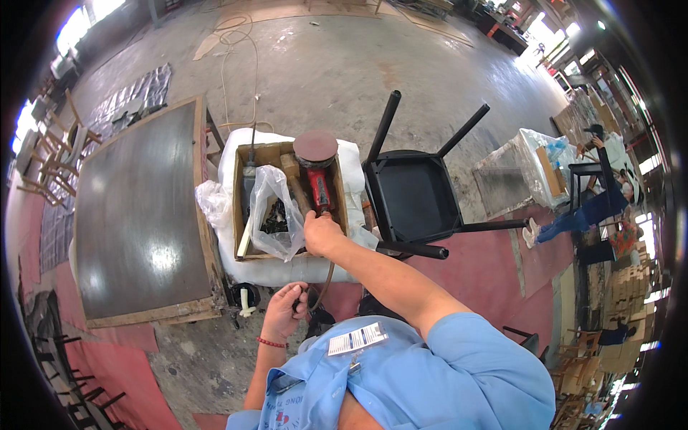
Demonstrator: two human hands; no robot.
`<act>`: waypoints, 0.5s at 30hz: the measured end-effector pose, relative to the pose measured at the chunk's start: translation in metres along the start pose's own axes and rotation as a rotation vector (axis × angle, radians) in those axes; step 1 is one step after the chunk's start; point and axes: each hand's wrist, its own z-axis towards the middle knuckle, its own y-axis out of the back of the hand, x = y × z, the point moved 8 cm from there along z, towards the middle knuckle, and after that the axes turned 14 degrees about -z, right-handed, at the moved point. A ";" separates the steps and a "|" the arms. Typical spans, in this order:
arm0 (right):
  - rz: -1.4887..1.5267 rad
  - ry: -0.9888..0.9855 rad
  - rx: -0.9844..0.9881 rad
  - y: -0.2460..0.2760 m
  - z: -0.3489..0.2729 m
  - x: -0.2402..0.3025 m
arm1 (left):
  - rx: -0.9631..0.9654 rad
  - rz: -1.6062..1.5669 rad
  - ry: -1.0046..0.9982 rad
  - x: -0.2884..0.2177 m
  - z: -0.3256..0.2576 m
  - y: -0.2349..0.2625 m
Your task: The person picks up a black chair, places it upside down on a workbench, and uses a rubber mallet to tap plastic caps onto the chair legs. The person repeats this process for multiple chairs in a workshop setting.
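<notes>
A red sander (319, 188) with a round brown disc (315, 145) lies at the right side of an open cardboard box (342, 212). My right hand (324, 234) reaches into the box with its fingers closed round the sander's near end. A thin hose (330, 278) runs from below that hand toward my left one. My left hand (285, 307) is in front of the box, fingers pinched on a small dark piece, too small to name. Beside the sander lie a brown cylindrical piece (290, 166) and a clear plastic bag (273, 240) with small black parts.
White foam sheeting (351, 159) wraps the box. To its right a black four-legged stool frame (417, 190) lies upside down. A dark panel with wooden edges (143, 215) stands on the left. Farther right a person in dark clothing (588, 208) is beside a wrapped stack (527, 168).
</notes>
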 end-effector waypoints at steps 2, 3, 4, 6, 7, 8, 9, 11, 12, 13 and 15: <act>-0.051 0.058 0.040 0.007 0.006 0.004 | 0.010 0.010 -0.004 0.004 0.005 -0.002; 0.213 0.030 0.110 0.012 0.006 -0.001 | 0.014 0.006 0.004 0.006 0.005 -0.004; 0.466 -0.009 0.216 0.015 0.008 -0.009 | 0.018 0.010 -0.002 0.009 0.008 -0.005; 0.880 -0.095 0.354 0.031 -0.003 -0.021 | 0.014 0.003 -0.017 0.011 0.008 -0.011; 1.051 -0.119 0.378 0.041 -0.011 -0.024 | 0.031 -0.002 -0.023 0.012 0.007 -0.017; 1.153 -0.129 0.386 0.050 -0.022 -0.026 | 0.032 -0.004 -0.034 0.013 0.006 -0.024; 1.223 -0.053 0.456 0.054 -0.044 -0.025 | 0.016 0.022 -0.041 0.014 0.000 -0.029; 1.445 0.026 0.413 0.063 -0.092 -0.038 | 0.035 0.047 -0.074 0.012 -0.001 -0.051; 1.510 0.086 0.337 0.065 -0.123 -0.050 | 0.040 0.112 -0.125 0.010 -0.003 -0.063; 1.591 0.188 0.251 0.071 -0.154 -0.061 | 0.063 0.180 -0.153 0.011 -0.003 -0.078; 1.640 0.213 0.151 0.070 -0.198 -0.086 | 0.101 0.312 -0.216 0.020 -0.004 -0.110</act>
